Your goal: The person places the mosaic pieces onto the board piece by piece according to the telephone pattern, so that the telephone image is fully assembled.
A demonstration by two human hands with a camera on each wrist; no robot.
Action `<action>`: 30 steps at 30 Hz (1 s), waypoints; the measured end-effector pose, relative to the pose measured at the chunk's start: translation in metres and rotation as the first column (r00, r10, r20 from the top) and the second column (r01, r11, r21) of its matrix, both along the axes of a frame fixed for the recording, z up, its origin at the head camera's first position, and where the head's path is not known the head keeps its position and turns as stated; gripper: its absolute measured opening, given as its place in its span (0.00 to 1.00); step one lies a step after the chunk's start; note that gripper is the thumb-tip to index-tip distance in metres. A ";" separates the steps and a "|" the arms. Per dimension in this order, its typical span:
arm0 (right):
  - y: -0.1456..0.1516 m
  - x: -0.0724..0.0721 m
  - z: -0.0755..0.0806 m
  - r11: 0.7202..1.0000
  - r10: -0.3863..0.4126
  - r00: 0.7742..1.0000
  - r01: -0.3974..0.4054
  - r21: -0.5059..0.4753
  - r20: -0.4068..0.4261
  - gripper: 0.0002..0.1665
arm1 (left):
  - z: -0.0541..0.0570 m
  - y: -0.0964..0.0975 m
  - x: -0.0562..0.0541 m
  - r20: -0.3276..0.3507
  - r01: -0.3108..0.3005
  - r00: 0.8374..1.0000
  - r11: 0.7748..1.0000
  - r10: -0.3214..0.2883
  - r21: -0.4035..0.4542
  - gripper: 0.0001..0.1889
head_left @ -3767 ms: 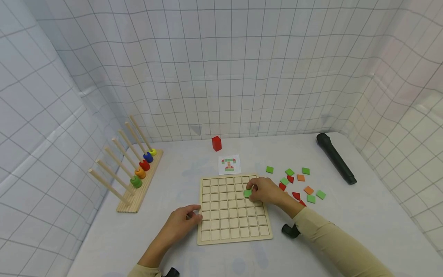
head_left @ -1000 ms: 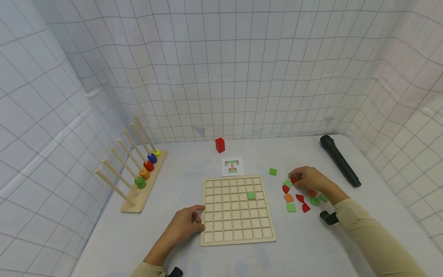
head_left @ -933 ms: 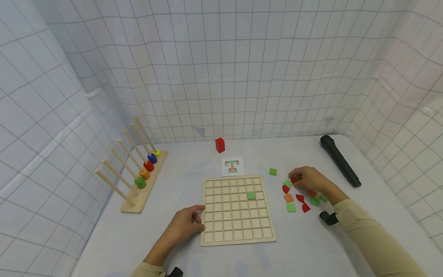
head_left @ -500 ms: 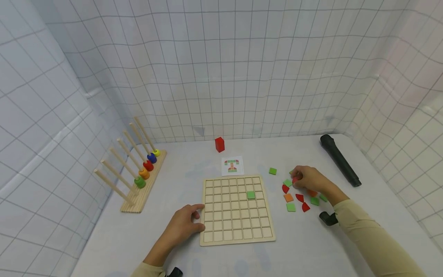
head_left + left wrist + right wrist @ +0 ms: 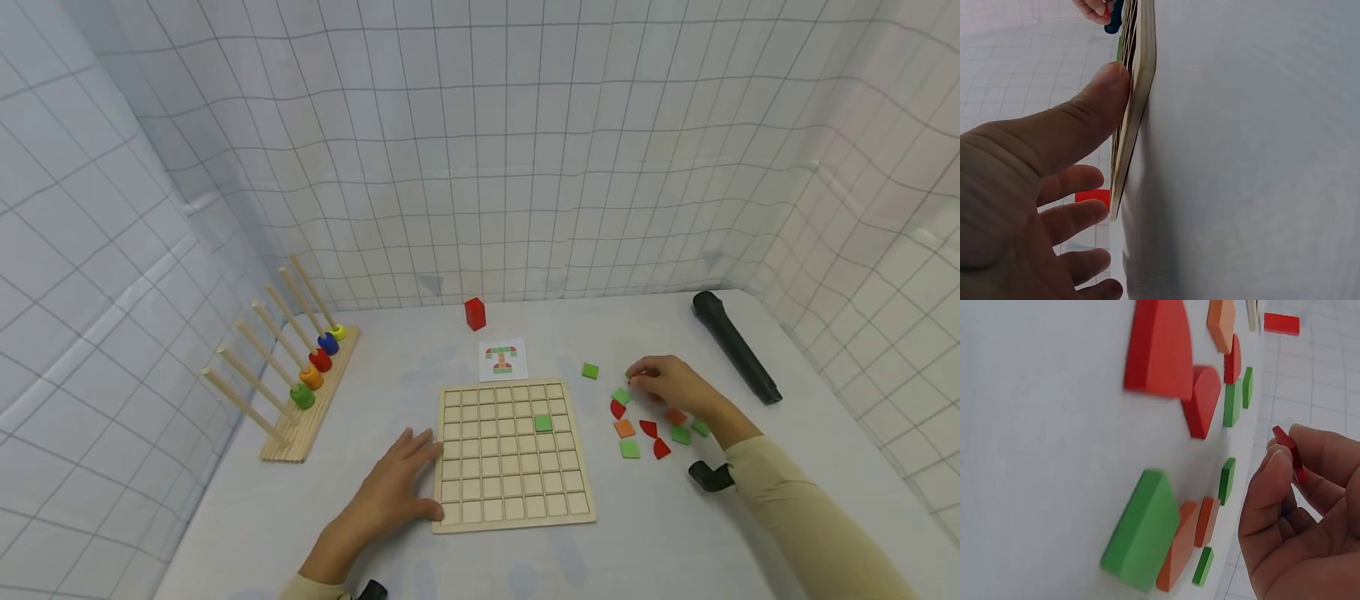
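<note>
Between thumb and fingertips my right hand (image 5: 671, 383) pinches a red quarter-round tile (image 5: 1289, 450), raised above the tabletop in the right wrist view. Loose tiles lie around that hand: green squares such as this green tile (image 5: 630, 450), orange squares like this orange tile (image 5: 624, 428), and red rounded pieces such as this red tile (image 5: 661, 448). My left hand (image 5: 390, 487) is at the left side of a wooden grid board (image 5: 510, 485), fingers straight and spread, thumb on the board's edge. One green square tile (image 5: 543, 423) sits in a cell at the board's upper right.
Behind the board lies a card (image 5: 487, 374) printed with a coloured tile pattern, and a red block (image 5: 476, 314) stands beyond it. A wooden peg rack (image 5: 288, 448) with coloured rings is at left. A black microphone-shaped object (image 5: 735, 346) lies at right.
My right hand left the green tile in the board, moved right to the loose tiles and lifted a red one. The left hand's fingers have straightened and spread.
</note>
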State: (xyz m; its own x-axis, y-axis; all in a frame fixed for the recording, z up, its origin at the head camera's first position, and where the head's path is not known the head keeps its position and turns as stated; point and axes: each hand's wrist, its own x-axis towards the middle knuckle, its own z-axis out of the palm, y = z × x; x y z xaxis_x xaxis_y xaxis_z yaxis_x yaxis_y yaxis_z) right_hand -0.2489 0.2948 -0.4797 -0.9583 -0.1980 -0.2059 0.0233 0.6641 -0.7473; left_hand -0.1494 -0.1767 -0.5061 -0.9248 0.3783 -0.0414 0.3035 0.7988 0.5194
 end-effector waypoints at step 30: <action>-0.051 0.006 0.005 0.881 -0.023 0.999 0.037 -0.471 0.035 0.30 | 0.002 -0.006 0.001 0.036 0.110 0.993 0.993 -0.109 -0.028 0.50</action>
